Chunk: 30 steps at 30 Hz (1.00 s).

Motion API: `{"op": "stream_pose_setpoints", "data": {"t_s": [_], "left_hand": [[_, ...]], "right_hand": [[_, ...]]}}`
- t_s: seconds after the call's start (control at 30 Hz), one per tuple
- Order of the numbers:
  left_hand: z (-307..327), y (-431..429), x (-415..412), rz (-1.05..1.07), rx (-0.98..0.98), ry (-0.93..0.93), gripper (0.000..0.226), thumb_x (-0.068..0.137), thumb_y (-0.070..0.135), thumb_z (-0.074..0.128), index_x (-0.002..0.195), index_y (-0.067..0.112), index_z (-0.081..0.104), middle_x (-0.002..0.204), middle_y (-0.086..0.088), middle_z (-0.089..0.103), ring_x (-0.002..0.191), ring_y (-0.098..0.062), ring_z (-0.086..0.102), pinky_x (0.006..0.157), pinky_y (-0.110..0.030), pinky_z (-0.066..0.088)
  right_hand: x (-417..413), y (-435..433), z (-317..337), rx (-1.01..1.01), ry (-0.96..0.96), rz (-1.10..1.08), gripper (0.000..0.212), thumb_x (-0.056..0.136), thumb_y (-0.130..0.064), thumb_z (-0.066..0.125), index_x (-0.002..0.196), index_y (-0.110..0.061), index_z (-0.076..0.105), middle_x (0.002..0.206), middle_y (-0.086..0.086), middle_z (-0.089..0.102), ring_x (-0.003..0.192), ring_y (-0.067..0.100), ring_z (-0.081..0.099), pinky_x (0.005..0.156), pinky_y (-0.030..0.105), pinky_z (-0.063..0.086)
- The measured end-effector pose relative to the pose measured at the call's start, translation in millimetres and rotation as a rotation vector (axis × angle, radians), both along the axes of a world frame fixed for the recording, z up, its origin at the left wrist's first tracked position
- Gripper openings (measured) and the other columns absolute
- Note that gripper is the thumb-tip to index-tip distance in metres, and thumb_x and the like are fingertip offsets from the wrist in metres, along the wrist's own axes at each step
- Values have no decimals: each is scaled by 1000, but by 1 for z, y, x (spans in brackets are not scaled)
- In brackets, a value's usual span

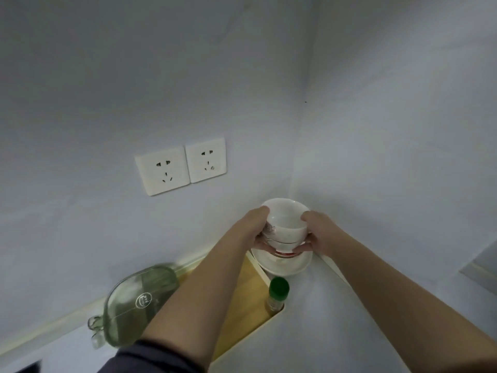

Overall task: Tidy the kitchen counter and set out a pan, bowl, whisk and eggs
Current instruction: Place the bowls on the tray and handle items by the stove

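The bowl (286, 227) is held between both hands in the corner where the two walls meet. The left grip (256, 231) is clamped on its left side, thumb at the rim and fingers curled under the foot. The right grip (320, 232) is clamped on the right side in the same way. The bowl is white, with a red band round the foot and a reddish-grey sprig on the side by the left grip. Its inside shows plain white glaze.

Directly under the two grips sits a white dish (285, 266), wider than the bowl, tucked into the corner. Whether the bowl's foot touches it cannot be told. Just nearer than the dish, below the right grip, a small bottle (278, 292) with a green cap stands upright; its contents look pale, but no label can be read.

Below the left forearm lies a yellow wooden board (242, 308), its edge running toward the dish. Left of that forearm a clear glass vessel (139, 300) leans on the wall, blurred — it bears a round badge, too blurred to read. The white surface (309, 335) lies between the forearms.

Up and left of the grips, two white sockets (180, 166) sit side by side on the wall. A dark sleeve (150, 358) covers the left arm near the bottom edge.
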State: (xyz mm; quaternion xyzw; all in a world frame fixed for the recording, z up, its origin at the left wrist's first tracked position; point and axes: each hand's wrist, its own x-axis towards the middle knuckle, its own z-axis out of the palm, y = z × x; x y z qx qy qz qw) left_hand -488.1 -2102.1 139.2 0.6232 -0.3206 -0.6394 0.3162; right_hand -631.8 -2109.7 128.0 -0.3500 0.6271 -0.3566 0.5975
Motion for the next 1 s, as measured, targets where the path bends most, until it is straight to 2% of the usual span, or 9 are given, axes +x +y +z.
{"op": "stream_pose_setpoints", "data": {"t_s": [0.1, 0.2, 0.23, 0.3, 0.37, 0.47, 0.57, 0.83, 1.0], "left_hand": [[-10, -22, -3, -41, 29, -175, 32, 98, 10, 42, 125, -7, 45, 95, -27, 60, 100, -45, 64, 79, -47, 57], [-26, -45, -6, -94, -58, -336, 20, 98, 4, 41, 111, -4, 54, 110, -26, 64, 96, -37, 68, 63, -38, 60], [-30, -49, -5, -112, -79, -387, 14, 98, 3, 42, 95, -1, 55, 100, -24, 68, 93, -34, 69, 62, -36, 60], [-40, -60, -4, -158, -82, -493, 25, 96, 2, 44, 72, 6, 46, 52, -10, 67, 80, -27, 71, 64, -35, 61], [-43, -66, -5, -234, -59, -612, 25, 95, 4, 44, 70, 5, 46, 30, -1, 51, 63, -20, 70, 74, -28, 58], [-48, -73, -9, -291, -64, -733, 18, 93, 7, 41, 80, 2, 53, 30, -2, 52, 50, -13, 64, 83, -27, 56], [-56, -78, -11, -339, -54, -787, 19, 91, 7, 41, 75, 4, 52, 30, -2, 51, 29, -7, 53, 72, -22, 54], [-67, -83, -13, -356, -92, -819, 20, 87, 6, 40, 71, 6, 53, 33, -4, 54, 30, -11, 55, 56, -18, 51], [-66, -83, -11, -376, -124, -850, 23, 86, 5, 43, 67, 5, 55, 39, -6, 57, 42, -18, 60, 61, -27, 57]], "right_hand": [[-4, -23, -9, -71, 247, 69, 26, 94, -7, 38, 117, -12, 50, 92, 12, 54, 78, 33, 60, 66, 50, 59], [-10, -44, -19, -98, 478, 162, 32, 88, -4, 40, 110, 3, 61, 84, 24, 67, 62, 36, 66, 67, 42, 59], [-10, -47, -19, -102, 544, 194, 32, 87, -3, 40, 106, 5, 64, 85, 27, 70, 57, 33, 65, 64, 36, 58], [-11, -57, -23, -87, 658, 246, 30, 87, -2, 40, 100, 8, 66, 87, 28, 71, 51, 27, 62, 57, 28, 55], [-12, -68, -29, -60, 727, 280, 29, 89, -2, 41, 100, 8, 66, 89, 26, 71, 51, 26, 62, 61, 30, 57], [-15, -78, -39, -53, 786, 301, 29, 89, -2, 41, 100, 7, 67, 78, 21, 71, 44, 22, 61, 57, 31, 57], [-18, -82, -46, -53, 841, 335, 28, 88, -2, 42, 98, 5, 67, 60, 13, 65, 42, 20, 60, 55, 30, 57], [-24, -88, -57, -101, 910, 352, 27, 81, -2, 45, 90, 3, 71, 50, 7, 61, 33, 11, 56, 46, 23, 52], [-26, -91, -62, -143, 961, 348, 21, 79, -4, 52, 86, 2, 72, 55, 9, 66, 39, 14, 59, 49, 25, 55]]}}
